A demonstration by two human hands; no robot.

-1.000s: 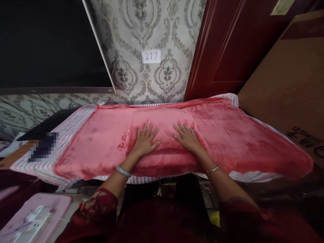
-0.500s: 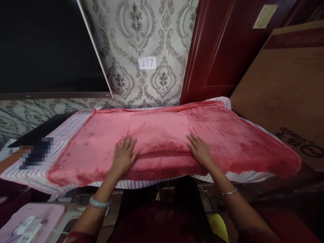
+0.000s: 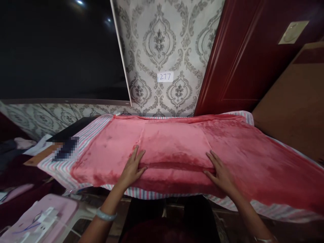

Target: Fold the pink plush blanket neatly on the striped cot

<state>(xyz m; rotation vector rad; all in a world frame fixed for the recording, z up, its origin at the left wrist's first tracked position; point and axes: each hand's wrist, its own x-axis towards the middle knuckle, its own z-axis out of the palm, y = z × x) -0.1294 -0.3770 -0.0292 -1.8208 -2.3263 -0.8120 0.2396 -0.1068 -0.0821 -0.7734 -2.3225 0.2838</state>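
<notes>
A plush pink-red blanket (image 3: pixel 174 138) lies spread over a striped cloth (image 3: pixel 149 194). Across its middle runs a raised fold near the front edge. My left hand (image 3: pixel 132 167) rests on the blanket at the left end of that fold, fingers stretched and thumb apart. At the fold's right end, my right hand (image 3: pixel 220 170) touches the blanket with its fingers extended. Neither hand grips anything that I can see.
A large dark screen (image 3: pixel 63 50) stands behind on the left. To the right are a red door (image 3: pixel 238 50) and a cardboard box (image 3: pixel 291 101). A blurred-out dark item (image 3: pixel 66 148) lies at the cloth's left end. A pink stool (image 3: pixel 60 206) with a power strip sits lower left.
The view has shifted, so the scene sits lower and farther right. Both hands stay at the fold's ends, turned slightly more on edge than before.
</notes>
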